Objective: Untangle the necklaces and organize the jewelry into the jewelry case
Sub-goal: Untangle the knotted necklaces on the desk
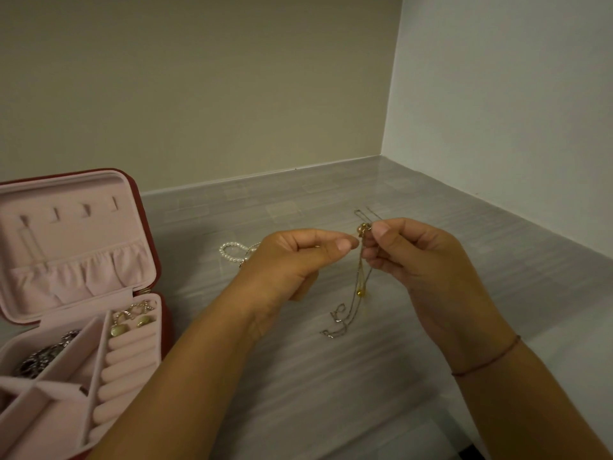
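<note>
My left hand (292,257) and my right hand (418,257) meet above the grey counter and pinch a tangle of thin necklaces (360,270) between thumbs and forefingers. The knot with a gold bead sits at the fingertips. Fine gold and silver chains hang down from it, and their ends lie on the counter. A pearl bracelet (230,250) lies just left of my left hand, partly hidden behind it. The open jewelry case (147,224), red outside and pink inside, stands at the left, holding gold earrings (132,322) and a dark necklace (43,358).
The grey counter (331,376) runs into a corner, with a beige wall behind and a white wall on the right. The case's lid stands upright with small hooks and a gathered pocket. Pink ring rolls fill the case's right side.
</note>
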